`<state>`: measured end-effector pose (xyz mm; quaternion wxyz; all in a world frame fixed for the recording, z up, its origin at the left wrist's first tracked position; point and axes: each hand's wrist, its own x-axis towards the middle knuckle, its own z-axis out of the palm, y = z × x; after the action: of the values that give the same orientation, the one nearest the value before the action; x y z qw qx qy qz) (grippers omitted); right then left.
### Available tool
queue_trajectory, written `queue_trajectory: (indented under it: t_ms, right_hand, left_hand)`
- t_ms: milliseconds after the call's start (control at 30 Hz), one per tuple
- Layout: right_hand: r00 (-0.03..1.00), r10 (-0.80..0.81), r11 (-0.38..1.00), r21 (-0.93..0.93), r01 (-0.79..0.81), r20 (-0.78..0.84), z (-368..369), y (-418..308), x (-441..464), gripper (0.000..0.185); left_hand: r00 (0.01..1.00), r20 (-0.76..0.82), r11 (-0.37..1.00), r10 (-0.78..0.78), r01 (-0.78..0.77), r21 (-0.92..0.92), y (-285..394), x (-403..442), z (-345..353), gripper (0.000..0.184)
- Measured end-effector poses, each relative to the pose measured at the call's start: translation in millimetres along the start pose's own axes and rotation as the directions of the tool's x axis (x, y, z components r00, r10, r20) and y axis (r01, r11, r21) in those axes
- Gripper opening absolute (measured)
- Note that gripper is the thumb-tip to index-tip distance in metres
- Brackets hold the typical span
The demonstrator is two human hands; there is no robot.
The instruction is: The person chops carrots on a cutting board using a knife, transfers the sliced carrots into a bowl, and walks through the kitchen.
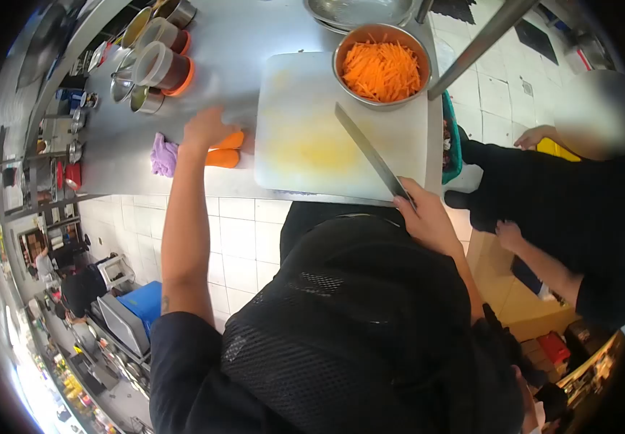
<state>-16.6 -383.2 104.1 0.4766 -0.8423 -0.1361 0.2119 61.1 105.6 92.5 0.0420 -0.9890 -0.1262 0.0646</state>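
Note:
My right hand is closed round the handle of a long kitchen knife, whose blade slants up and left over the white cutting board. My left hand is stretched out at the left of the board, fingers apart. It is right beside two peeled carrot pieces on the steel table; whether a fingertip touches the upper one I cannot tell. Yellow-orange stains mark the board. At its upper right corner stands a metal bowl heaped with shredded carrot.
A purple cloth lies left of my left hand. Plastic tubs of dark sauce and metal containers stand at the upper left. Metal pans are at the back. At the right, a person in black stands near a green bin.

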Motion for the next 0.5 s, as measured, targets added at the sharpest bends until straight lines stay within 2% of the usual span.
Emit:
queue_trajectory:
  t_ms: [67, 100, 133, 167, 200, 267, 300, 333, 367, 400, 433, 500]
  right_hand:
    - [0.997, 0.07, 0.984, -0.166, -0.065, 0.023, 13.5, 20.1, 3.6, 0.036]
    - [0.997, 0.075, 0.982, -0.178, -0.069, 0.032, 13.8, 21.4, 4.6, 0.036]
    - [0.994, 0.1, 0.98, -0.179, -0.09, 0.046, 15.2, 20.5, 7.3, 0.035]
    - [0.99, 0.124, 0.978, -0.176, -0.111, 0.06, 16.8, 20.3, 10.2, 0.034]
    - [0.99, 0.128, 0.978, -0.174, -0.115, 0.065, 17.8, 20.9, 12.4, 0.034]
    - [0.987, 0.156, 0.948, -0.287, -0.137, 0.042, 21.0, 22.1, 12.0, 0.03]
    - [0.983, 0.18, 0.949, -0.267, -0.167, 0.025, 21.0, 21.5, 11.0, 0.03]
    - [0.984, 0.177, 0.945, -0.283, -0.163, 0.026, 19.3, 18.7, 11.6, 0.029]
    - [0.985, 0.171, 0.942, -0.297, -0.157, 0.024, 18.5, 16.3, 12.9, 0.028]
    - [0.986, 0.167, 0.951, -0.263, -0.161, 0.002, 19.7, 15.3, 12.9, 0.027]
    - [0.983, 0.184, 0.953, -0.242, -0.183, -0.018, 23.5, 15.4, 11.5, 0.027]
    - [0.986, 0.161, 0.951, -0.258, -0.169, -0.05, 26.1, 15.7, 9.3, 0.026]
  left_hand:
    - [0.958, 0.268, 0.994, 0.099, -0.107, 0.014, -13.3, 10.6, 27.0, 0.057]
    - [0.957, 0.274, 0.995, 0.097, -0.101, 0.0, -4.3, 14.9, 25.0, 0.057]
    - [0.871, 0.49, 0.997, 0.027, -0.059, 0.05, 9.1, 21.7, 9.2, 0.064]
    - [0.735, 0.676, 0.993, -0.05, -0.034, 0.111, 18.2, 26.5, -6.9, 0.071]
    - [0.731, 0.68, 0.993, -0.052, -0.034, 0.112, 24.0, 31.0, -19.8, 0.071]
    - [0.673, 0.734, 0.969, -0.09, -0.11, 0.22, 39.6, 44.5, -40.3, 0.066]
    - [0.667, 0.741, 0.963, -0.076, -0.144, 0.229, 42.4, 42.4, -46.8, 0.066]
    - [0.833, 0.546, 0.99, 0.088, -0.132, 0.043, 38.3, 31.1, -54.3, 0.061]
    - [0.935, 0.287, 0.974, 0.208, -0.171, -0.149, 36.4, 20.9, -61.1, 0.056]
    - [0.912, 0.144, 0.888, 0.383, -0.32, -0.332, 40.3, 11.7, -57.7, 0.056]
    - [0.856, -0.025, 0.743, 0.517, -0.463, -0.483, 47.2, 0.2, -47.4, 0.056]
    - [0.821, -0.092, 0.665, 0.564, -0.517, -0.539, 83.4, -27.8, -18.5, 0.059]
